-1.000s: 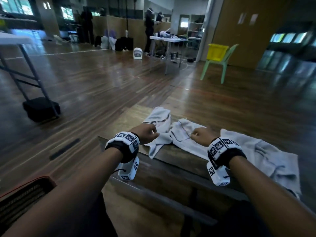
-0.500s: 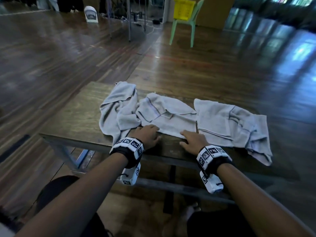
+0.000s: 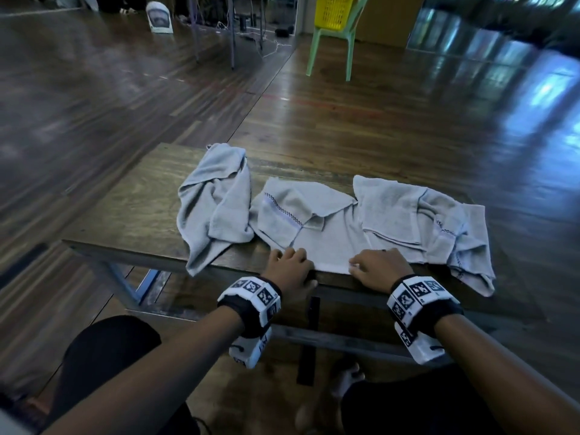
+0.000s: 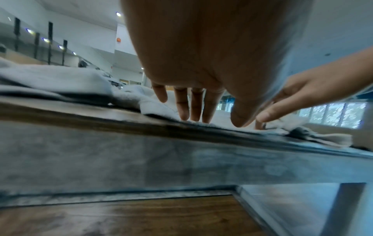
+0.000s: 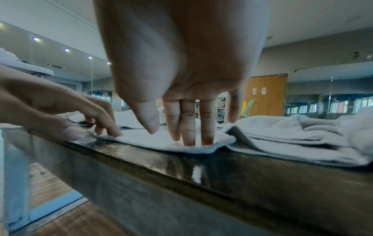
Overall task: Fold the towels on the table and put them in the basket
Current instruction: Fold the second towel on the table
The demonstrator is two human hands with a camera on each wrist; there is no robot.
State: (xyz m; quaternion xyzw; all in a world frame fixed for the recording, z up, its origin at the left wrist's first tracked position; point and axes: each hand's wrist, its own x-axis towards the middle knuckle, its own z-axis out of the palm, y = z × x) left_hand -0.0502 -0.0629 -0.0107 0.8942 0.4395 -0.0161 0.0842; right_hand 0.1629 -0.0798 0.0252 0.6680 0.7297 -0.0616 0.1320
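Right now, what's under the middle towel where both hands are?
The wooden table lies under the middle towel. Left hand and right hand fingertips press its near edge flat. Anything beneath its folds is covered.

My three towels are all the same pale grey: the left towel (image 3: 216, 208) plain, the middle towel (image 3: 314, 227) with a dark checked stitch line and a faint lilac band, the right towel (image 3: 417, 221) with a similar dotted trim. They lie on my dark brown wood-grain counter (image 3: 135, 215). Far off, a yellow basket (image 3: 334, 11) sits on a mint-green chair (image 3: 332, 42). My wristbands (image 3: 251, 296) are black, with white black-patterned marker squares.
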